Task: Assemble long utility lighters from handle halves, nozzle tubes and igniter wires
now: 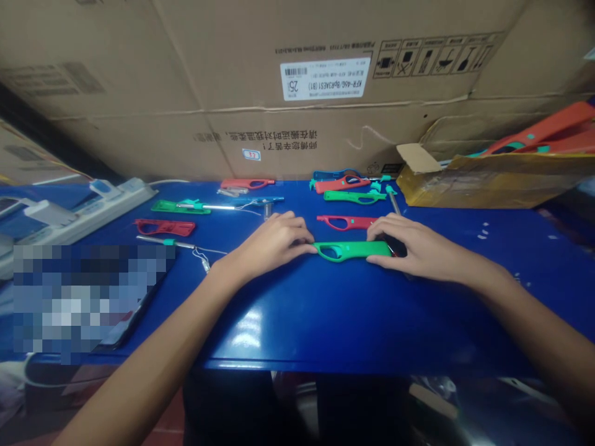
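A green utility lighter handle (346, 249) lies across the middle of the blue table, its finger hole toward the left. My left hand (288, 238) pinches its narrow left tip between thumb and fingers. Closed around its wide right end is my right hand (409, 243), the thumb on the near side. Something dark with a bit of red shows under that palm; I cannot make out what it is. Just behind sits a red lighter handle (346, 222), partly covered by my right fingers. A metal lighter tube (393, 201) with a green piece stands out behind the right hand.
More lighter handles, including a green one (356, 197) and a red one (248, 184), lie further back. Left are a dark red shell (165, 227), a metal tube with wires (167, 241) and a power strip (100, 207). An open carton (469, 179) stands right, before a cardboard wall (199, 74).
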A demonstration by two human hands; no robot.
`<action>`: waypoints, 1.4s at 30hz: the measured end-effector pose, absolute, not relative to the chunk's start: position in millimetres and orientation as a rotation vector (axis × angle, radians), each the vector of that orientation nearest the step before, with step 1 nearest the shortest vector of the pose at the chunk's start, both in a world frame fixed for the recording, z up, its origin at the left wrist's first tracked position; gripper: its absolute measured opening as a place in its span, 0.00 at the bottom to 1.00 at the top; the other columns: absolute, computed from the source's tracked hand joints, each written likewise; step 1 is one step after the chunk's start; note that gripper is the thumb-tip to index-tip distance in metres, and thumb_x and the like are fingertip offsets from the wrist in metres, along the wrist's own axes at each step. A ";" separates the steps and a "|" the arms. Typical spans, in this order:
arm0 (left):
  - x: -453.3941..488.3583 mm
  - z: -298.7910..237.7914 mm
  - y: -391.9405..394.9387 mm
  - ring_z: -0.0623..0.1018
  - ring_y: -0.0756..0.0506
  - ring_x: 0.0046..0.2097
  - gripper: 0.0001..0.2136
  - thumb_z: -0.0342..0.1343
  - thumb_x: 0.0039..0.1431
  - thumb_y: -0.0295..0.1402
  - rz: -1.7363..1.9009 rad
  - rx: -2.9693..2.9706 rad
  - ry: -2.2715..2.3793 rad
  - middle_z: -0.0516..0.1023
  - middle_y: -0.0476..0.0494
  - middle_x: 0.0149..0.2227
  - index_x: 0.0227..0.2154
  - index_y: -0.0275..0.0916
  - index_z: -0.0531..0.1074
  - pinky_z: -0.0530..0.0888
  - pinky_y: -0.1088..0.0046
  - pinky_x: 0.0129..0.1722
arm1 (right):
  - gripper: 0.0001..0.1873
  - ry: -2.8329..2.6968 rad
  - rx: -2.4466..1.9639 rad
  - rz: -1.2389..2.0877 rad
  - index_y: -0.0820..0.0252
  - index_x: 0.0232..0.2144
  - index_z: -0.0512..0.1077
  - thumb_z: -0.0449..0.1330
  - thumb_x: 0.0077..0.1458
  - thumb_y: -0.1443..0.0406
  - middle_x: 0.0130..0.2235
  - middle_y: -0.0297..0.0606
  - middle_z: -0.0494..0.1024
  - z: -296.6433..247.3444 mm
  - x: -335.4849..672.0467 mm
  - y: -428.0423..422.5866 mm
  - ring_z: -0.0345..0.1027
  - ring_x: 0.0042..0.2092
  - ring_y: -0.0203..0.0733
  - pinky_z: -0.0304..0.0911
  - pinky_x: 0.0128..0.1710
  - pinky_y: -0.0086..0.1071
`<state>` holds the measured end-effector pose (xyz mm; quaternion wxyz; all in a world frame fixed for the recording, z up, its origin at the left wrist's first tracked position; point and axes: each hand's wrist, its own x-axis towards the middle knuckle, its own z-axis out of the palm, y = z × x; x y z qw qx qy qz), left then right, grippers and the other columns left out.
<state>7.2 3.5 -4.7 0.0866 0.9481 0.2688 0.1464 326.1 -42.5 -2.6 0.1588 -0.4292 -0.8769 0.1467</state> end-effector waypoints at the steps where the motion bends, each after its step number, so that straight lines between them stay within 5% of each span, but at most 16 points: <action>1: 7.6 -5.0 3.1 0.72 0.45 0.41 0.14 0.56 0.69 0.44 0.431 2.819 0.805 0.79 0.45 0.40 0.41 0.39 0.80 0.65 0.66 0.44 | 0.15 -2.510 -1.231 0.418 0.53 0.41 0.71 0.61 0.61 0.50 0.41 0.39 0.77 -2.7 326.8 -42.3 0.69 0.42 0.48 0.64 0.42 0.41; 34: 11.9 -4.4 -2.8 0.74 0.45 0.40 0.08 0.63 0.64 0.40 0.358 2.824 0.953 0.80 0.48 0.37 0.37 0.43 0.82 0.62 0.67 0.41 | 0.19 -2.577 -1.167 0.384 0.57 0.46 0.73 0.58 0.65 0.49 0.45 0.43 0.77 -4.0 328.6 -41.1 0.70 0.46 0.49 0.66 0.47 0.41; 42: 32.4 2.5 -31.8 0.73 0.41 0.40 0.12 0.56 0.68 0.29 0.191 3.327 0.978 0.76 0.40 0.33 0.28 0.34 0.79 0.62 0.62 0.42 | 0.19 -2.741 -1.062 -0.369 0.64 0.43 0.77 0.51 0.70 0.57 0.40 0.47 0.80 -7.0 318.8 -50.4 0.73 0.40 0.49 0.65 0.41 0.40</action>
